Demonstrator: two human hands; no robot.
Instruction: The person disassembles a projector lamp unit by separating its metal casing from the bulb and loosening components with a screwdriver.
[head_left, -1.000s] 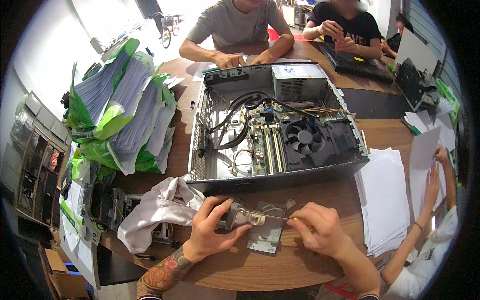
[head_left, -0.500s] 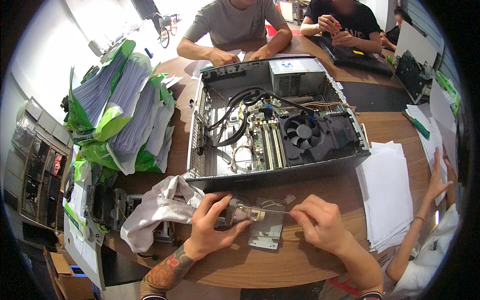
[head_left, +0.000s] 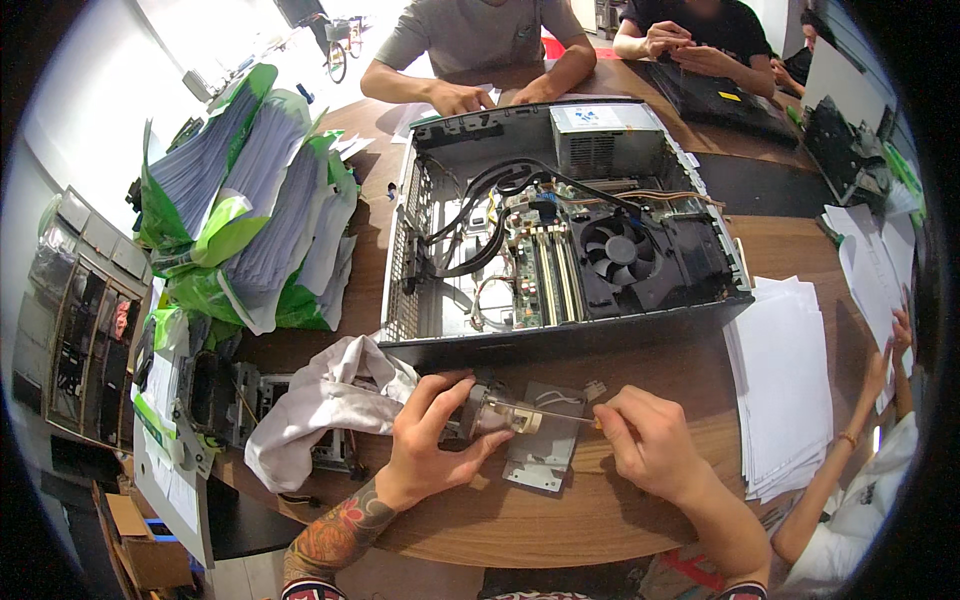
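Note:
My left hand (head_left: pixel 432 435) is closed around a small cylindrical part (head_left: pixel 500 412) with a dark grey body, a clear end and a cream piece inside; I cannot tell its exact kind. Between the fingers of my right hand (head_left: pixel 648 440) is a thin metal rod (head_left: pixel 560 413), with a bit of orange showing by the fingertips. The rod's far end reaches the clear end of the part; whether it goes inside, I cannot tell. Below and behind lies a grey metal plate (head_left: pixel 540 465), near a small white cable connector (head_left: pixel 596 389). A crumpled whitish cloth (head_left: pixel 320 410) lies left of my left hand.
An open computer case (head_left: pixel 570 340) stands just beyond my hands. Green-wrapped paper bundles (head_left: pixel 240 200) rise at the left; loose white sheets (head_left: pixel 785 390) lie at the right. Two people sit across the wooden table (head_left: pixel 480 535). Another person's arm (head_left: pixel 835 460) rests at the right edge.
The view has shifted slightly. Both hands keep their holds on the cylindrical part and the rod, and a bit of orange now shows at the right fingertips.

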